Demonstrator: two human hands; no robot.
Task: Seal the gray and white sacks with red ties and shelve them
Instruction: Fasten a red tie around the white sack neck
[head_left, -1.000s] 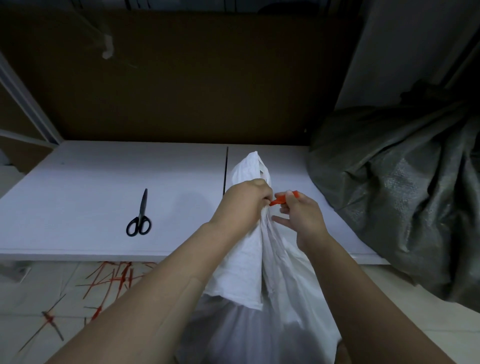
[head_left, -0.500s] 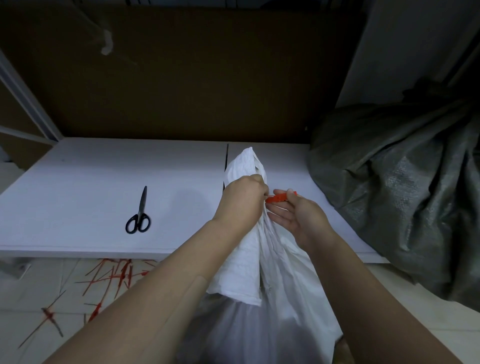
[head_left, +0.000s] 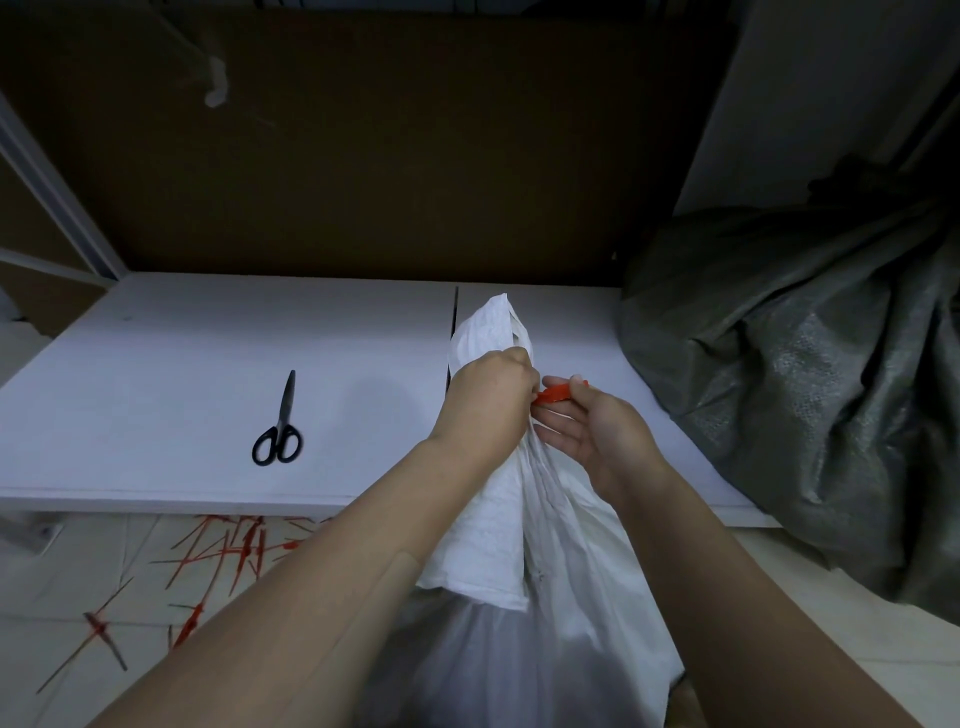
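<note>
One white woven plastic sack (head_left: 498, 530) and one gray-green woven plastic sack (head_left: 810, 374) are shown. One pair of black-handled scissors (head_left: 278, 431) is counted on the single white shelf (head_left: 182, 364). One red plastic tie (head_left: 556, 396) is held; many loose red ties (head_left: 228, 551) are scattered on the floor (head_left: 78, 571), too tangled for an exact count. Two hands are visible: the left hand (head_left: 485, 405) and the right hand (head_left: 597, 431).

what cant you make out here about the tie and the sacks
Head view:
Whether the red tie circles the white sack's neck: the left hand covers it.
Bottom of the white sack: cut off by the lower edge.
Right side of the gray sack: cut off by the right edge.
</note>
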